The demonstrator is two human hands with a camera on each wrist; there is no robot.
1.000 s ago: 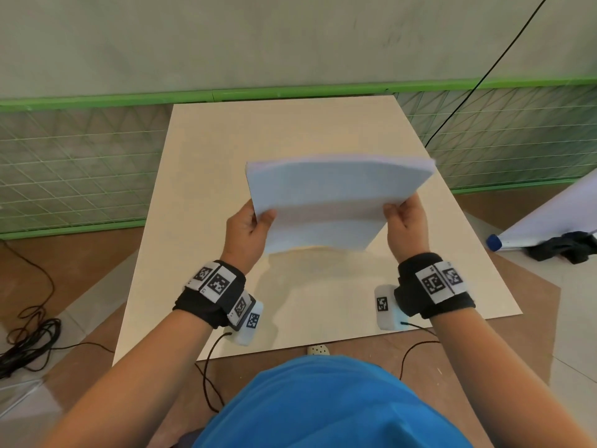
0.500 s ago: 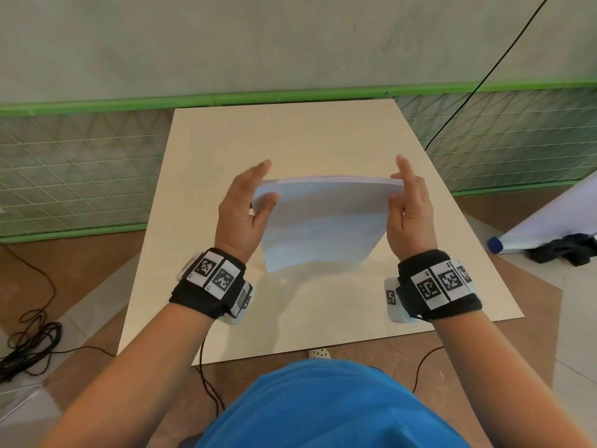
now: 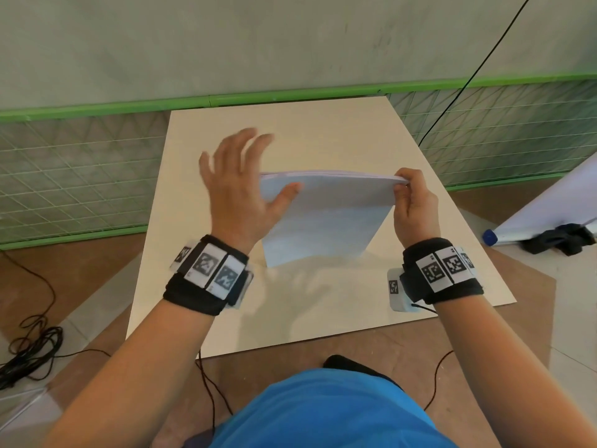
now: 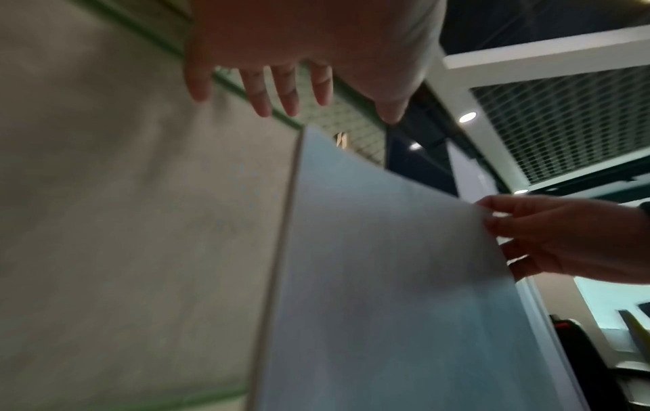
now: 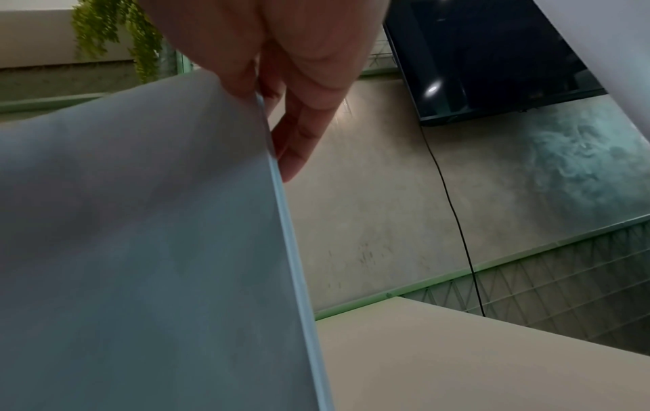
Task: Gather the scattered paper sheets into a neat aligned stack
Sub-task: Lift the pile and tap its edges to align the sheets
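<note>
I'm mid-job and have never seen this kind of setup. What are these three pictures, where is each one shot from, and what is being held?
There is no machine here: a person works with two bare hands, with a camera on the head and one strapped to each wrist. The head view looks down over a beige table. The right hand pinches the top right corner of a stack of paper sheets, which stands on edge on the table. The left hand is spread open at the stack's left side, thumb against the front sheet, with no grip on it. The left wrist view looks along those spread fingers toward the sheets. The right wrist view shows the stack's side edge under the pinching fingers. I see no loose sheets on the table.
</note>
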